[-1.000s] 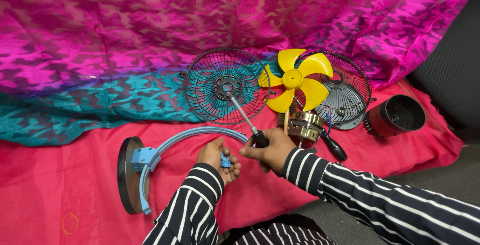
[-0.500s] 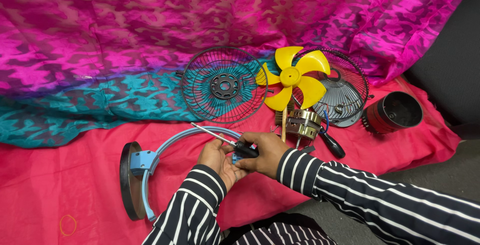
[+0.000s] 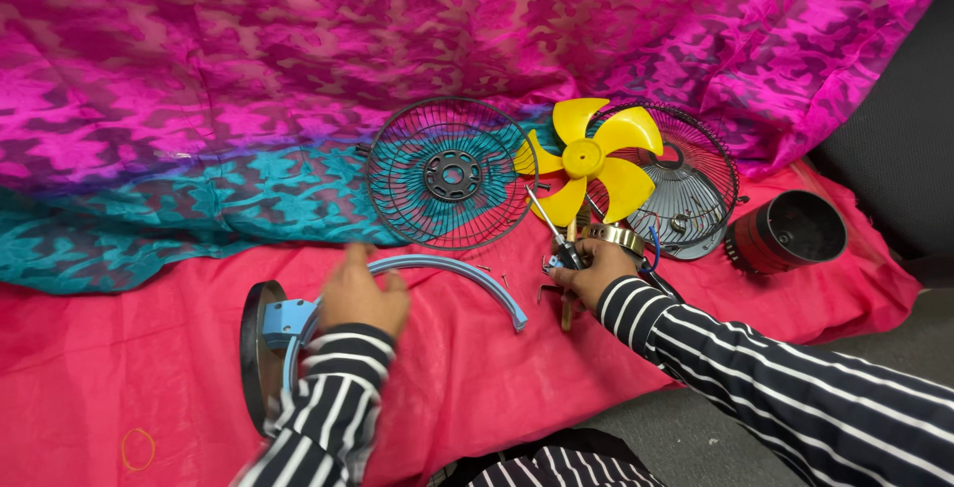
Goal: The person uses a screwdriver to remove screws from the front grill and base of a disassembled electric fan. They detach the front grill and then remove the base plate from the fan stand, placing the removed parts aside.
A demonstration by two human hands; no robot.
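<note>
Screwdriver (image 3: 550, 222) in right hand (image 3: 593, 273), grip pinched round its handle, shaft tilted up-left toward yellow fan blade (image 3: 588, 159); a small blue part sits in that hand too. Hand is just beside the fan motor (image 3: 618, 240). Left hand (image 3: 360, 295), fingers curled, rests on blue curved bracket (image 3: 467, 274), which joins the round black base (image 3: 254, 353). Two black wire fan guards (image 3: 450, 173) behind, dark cylinder housing (image 3: 790, 231) far right, all on red cloth (image 3: 119, 358).

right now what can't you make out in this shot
Head view only:
- left hand: motion-blurred, so contact with the blue arc bracket is unclear.
- screwdriver: handle hidden inside the right hand.
- fan motor: mostly covered by that hand.
- black cylinder: inside too dark.
</note>
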